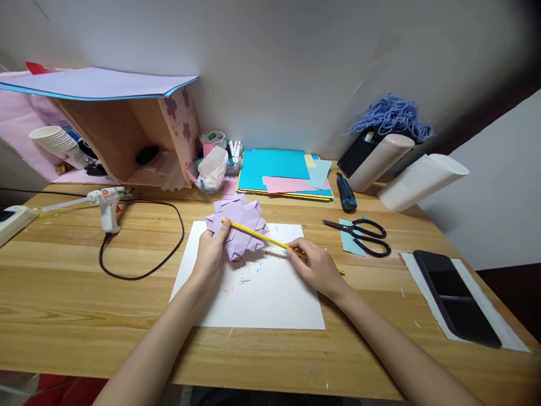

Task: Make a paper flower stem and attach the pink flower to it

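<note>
Right grip [316,265], wooden table [63,304], grey wall [274,73]

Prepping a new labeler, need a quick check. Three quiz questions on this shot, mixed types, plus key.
1. True or false: the left hand grips the folded purple paper.

2. Pick one. The right hand holds:
a) a marker
b) a yellow stick
c) a glue gun

3. Fill in the colour: the scissors lie partly over a ____ piece of paper.

Key: 1 true; 2 b; 3 light blue.
</note>
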Tool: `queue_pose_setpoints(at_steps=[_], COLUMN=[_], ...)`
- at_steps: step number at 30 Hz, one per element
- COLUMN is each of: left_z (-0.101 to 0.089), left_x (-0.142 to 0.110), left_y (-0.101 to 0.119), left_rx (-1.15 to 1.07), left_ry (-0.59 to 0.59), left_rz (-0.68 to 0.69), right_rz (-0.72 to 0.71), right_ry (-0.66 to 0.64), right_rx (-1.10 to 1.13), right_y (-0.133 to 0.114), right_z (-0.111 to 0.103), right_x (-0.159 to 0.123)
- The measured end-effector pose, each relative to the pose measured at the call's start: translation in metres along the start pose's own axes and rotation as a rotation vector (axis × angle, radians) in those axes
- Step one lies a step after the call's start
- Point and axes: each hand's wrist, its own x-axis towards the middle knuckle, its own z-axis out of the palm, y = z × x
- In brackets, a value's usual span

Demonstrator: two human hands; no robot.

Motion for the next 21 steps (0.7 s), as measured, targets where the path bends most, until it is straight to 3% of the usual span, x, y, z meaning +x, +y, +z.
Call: queue_pose_setpoints(at_steps=[5,13,21], left_z=[0.001,0.003,0.005], left_x=[-0.002,-0.006,-0.012], left_y=[-0.001,-0.003,0.004], left_rx=[0.044,0.030,-0.011], left_ry=[-0.024,-0.100,-0.101], left_rz=[0.069,0.130,0.148], right_rz=[0.093,0.149,0.198], right_ry=[-0.071,-0.266,-0.302], right_rx=[0.147,0.726,0.776], right_y=[-0.012,-0.032,-0.035], right_z=[-0.004,-0.003,-0.005], right_x=[0.010,0.046,0.050])
